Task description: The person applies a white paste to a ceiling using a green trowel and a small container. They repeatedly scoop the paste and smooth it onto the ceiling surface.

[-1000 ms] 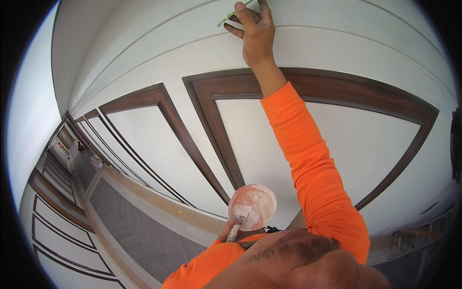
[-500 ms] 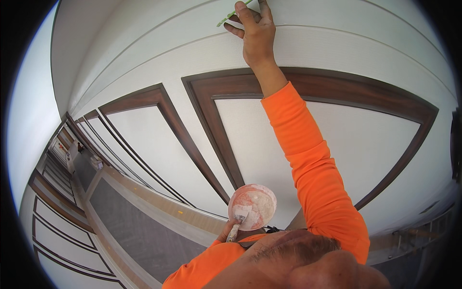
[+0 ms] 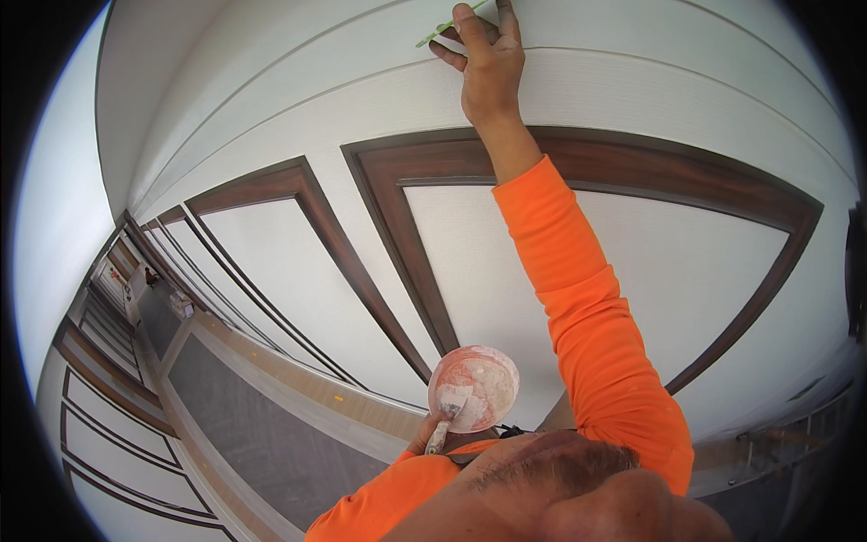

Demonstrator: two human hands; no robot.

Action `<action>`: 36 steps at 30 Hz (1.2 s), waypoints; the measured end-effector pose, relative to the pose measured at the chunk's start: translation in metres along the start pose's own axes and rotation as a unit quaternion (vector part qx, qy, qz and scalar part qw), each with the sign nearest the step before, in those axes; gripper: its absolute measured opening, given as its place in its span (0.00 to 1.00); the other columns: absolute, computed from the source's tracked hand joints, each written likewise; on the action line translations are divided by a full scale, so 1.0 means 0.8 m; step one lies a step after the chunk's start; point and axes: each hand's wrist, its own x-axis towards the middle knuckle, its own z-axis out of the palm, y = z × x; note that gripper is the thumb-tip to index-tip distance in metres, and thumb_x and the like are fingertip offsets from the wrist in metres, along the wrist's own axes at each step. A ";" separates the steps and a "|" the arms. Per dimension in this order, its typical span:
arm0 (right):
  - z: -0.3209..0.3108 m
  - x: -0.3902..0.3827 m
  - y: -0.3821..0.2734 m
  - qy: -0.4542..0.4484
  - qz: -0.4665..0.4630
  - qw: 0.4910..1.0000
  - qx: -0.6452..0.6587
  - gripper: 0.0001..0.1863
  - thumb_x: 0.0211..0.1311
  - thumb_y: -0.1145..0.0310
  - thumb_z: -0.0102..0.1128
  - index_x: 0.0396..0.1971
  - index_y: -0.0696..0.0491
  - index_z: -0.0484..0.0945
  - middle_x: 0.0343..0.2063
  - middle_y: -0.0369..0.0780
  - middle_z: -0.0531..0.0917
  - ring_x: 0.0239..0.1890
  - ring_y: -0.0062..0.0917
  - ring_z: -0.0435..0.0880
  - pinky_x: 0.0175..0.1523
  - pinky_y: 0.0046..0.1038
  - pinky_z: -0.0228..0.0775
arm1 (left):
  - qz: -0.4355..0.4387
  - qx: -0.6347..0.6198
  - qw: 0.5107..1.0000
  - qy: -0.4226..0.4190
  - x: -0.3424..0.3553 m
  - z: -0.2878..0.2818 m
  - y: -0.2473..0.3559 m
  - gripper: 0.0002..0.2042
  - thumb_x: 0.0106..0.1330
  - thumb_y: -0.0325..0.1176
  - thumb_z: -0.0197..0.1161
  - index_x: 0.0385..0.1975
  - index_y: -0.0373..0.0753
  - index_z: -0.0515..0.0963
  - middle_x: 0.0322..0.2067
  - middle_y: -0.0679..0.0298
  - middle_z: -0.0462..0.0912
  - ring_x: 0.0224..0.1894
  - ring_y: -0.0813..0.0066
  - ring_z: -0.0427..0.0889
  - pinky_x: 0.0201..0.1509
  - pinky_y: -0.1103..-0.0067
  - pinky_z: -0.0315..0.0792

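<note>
Pink and paste-smeared, a bowl (image 3: 444, 365) sits in left fingers (image 3: 433, 425); right fingers (image 3: 470, 27) pinch a thin green strip (image 3: 436, 33)

Right arm (image 3: 582, 307) aloft, fingers (image 3: 470, 31) of right grip (image 3: 491, 77) bent, left grip (image 3: 424, 434) low.

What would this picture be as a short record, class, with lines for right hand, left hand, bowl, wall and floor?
Right hand: raised to the wall, holding a thin, green-edged scraper
Left hand: low, by the bowl and knife handle; grip partly hidden
Bowl: round, reddish, pale paste inside, knife blade in it
Wall: white, with dark brown trim
Floor: grey, tan border
</note>
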 end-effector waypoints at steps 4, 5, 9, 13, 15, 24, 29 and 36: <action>0.003 0.002 -0.002 -0.017 -0.017 1.000 0.010 0.49 0.71 0.60 0.65 0.77 0.64 0.42 0.49 0.47 0.76 0.51 0.31 0.80 0.57 0.37 0.81 | 0.002 -0.003 1.000 -0.001 -0.001 0.000 -0.001 0.29 0.59 0.33 0.63 0.61 0.28 0.69 0.46 0.51 0.83 0.42 0.59 0.86 0.50 0.68 0.82; 0.004 0.001 0.000 -0.023 -0.004 1.000 0.006 0.49 0.71 0.60 0.65 0.77 0.64 0.42 0.49 0.47 0.76 0.51 0.31 0.80 0.58 0.37 0.81 | 0.001 -0.001 1.000 0.000 -0.001 0.001 -0.001 0.29 0.59 0.33 0.63 0.61 0.28 0.69 0.46 0.51 0.83 0.42 0.59 0.86 0.50 0.68 0.82; 0.005 -0.004 0.010 -0.029 0.008 1.000 0.002 0.49 0.71 0.60 0.64 0.76 0.64 0.41 0.49 0.46 0.76 0.51 0.31 0.79 0.58 0.37 0.81 | 0.000 -0.003 1.000 -0.001 -0.002 0.002 -0.001 0.29 0.59 0.33 0.63 0.61 0.28 0.69 0.46 0.51 0.83 0.42 0.59 0.86 0.50 0.68 0.82; 0.005 -0.001 0.005 -0.001 -0.031 1.000 0.002 0.48 0.72 0.61 0.64 0.76 0.65 0.41 0.48 0.47 0.76 0.50 0.30 0.80 0.57 0.36 0.81 | 0.002 -0.005 1.000 -0.002 -0.002 0.002 -0.001 0.29 0.59 0.33 0.63 0.61 0.28 0.69 0.46 0.51 0.83 0.42 0.59 0.86 0.51 0.68 0.82; 0.006 0.002 0.007 -0.016 -0.014 1.000 0.009 0.48 0.72 0.61 0.64 0.76 0.64 0.41 0.49 0.46 0.76 0.50 0.30 0.80 0.57 0.36 0.81 | 0.001 -0.004 1.000 -0.003 -0.002 0.002 -0.001 0.29 0.59 0.33 0.63 0.61 0.28 0.69 0.46 0.51 0.83 0.42 0.59 0.86 0.51 0.67 0.82; 0.004 -0.001 0.012 -0.004 -0.026 0.999 0.019 0.47 0.71 0.63 0.65 0.77 0.63 0.42 0.47 0.41 0.76 0.48 0.25 0.79 0.55 0.32 0.81 | 0.003 -0.008 1.000 -0.004 -0.003 0.001 -0.002 0.29 0.59 0.33 0.63 0.62 0.28 0.69 0.46 0.51 0.83 0.42 0.58 0.86 0.51 0.67 0.82; 0.000 -0.005 0.022 -0.039 0.008 0.999 0.036 0.45 0.72 0.63 0.63 0.77 0.60 0.44 0.48 0.40 0.76 0.49 0.25 0.80 0.54 0.31 0.81 | 0.004 -0.007 1.000 -0.005 0.001 0.004 -0.002 0.30 0.59 0.33 0.63 0.62 0.28 0.68 0.47 0.51 0.83 0.43 0.58 0.86 0.51 0.67 0.82; -0.027 -0.009 0.012 -0.035 -0.064 0.996 0.056 0.34 0.73 0.66 0.60 0.73 0.54 0.55 0.51 0.37 0.77 0.51 0.24 0.81 0.54 0.32 0.81 | 0.008 -0.024 1.000 -0.010 0.003 0.007 -0.003 0.30 0.59 0.33 0.63 0.62 0.28 0.68 0.47 0.51 0.83 0.43 0.58 0.86 0.52 0.67 0.83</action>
